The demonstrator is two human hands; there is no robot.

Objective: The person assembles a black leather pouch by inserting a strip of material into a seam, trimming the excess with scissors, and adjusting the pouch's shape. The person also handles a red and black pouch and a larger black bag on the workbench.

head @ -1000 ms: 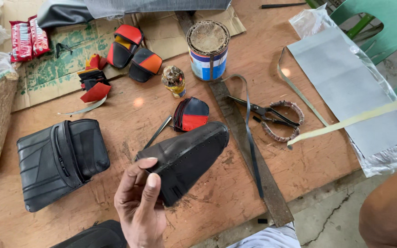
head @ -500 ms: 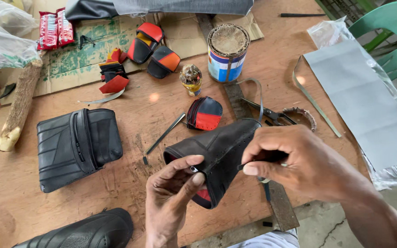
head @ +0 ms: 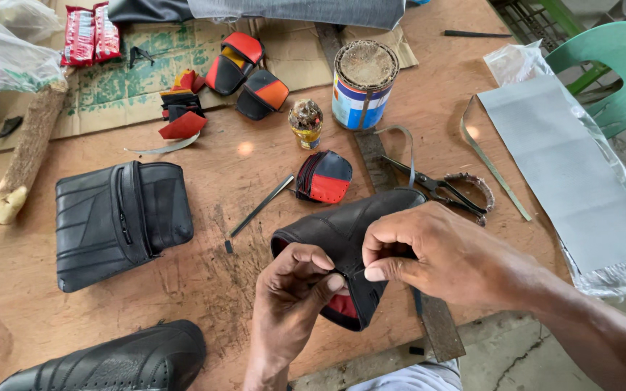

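At the table's near edge, my left hand (head: 295, 289) and right hand (head: 429, 253) meet on a black leather pouch (head: 335, 235) w/ red lining: left thumb and forefinger pinch its edge, right fingertips pinch the same spot from the other side. The pouch lies on the wooden table (head: 240, 159), partly over a long metal ruler (head: 436, 326). Just beyond it sit a small red-and-black pouch (head: 325, 177) and scissors (head: 447, 190). Left of my hands, a black zip bag (head: 117, 221); near-left, a black shoe (head: 124, 362). Farther back, a round tin can (head: 364, 83) w/ blue-and-white label and dusty lid, beside a small jar (head: 306, 122). Far-left corner, two red flat snack packets (head: 92, 32). To the right, a grey sheet (head: 566, 166) on clear plastic.
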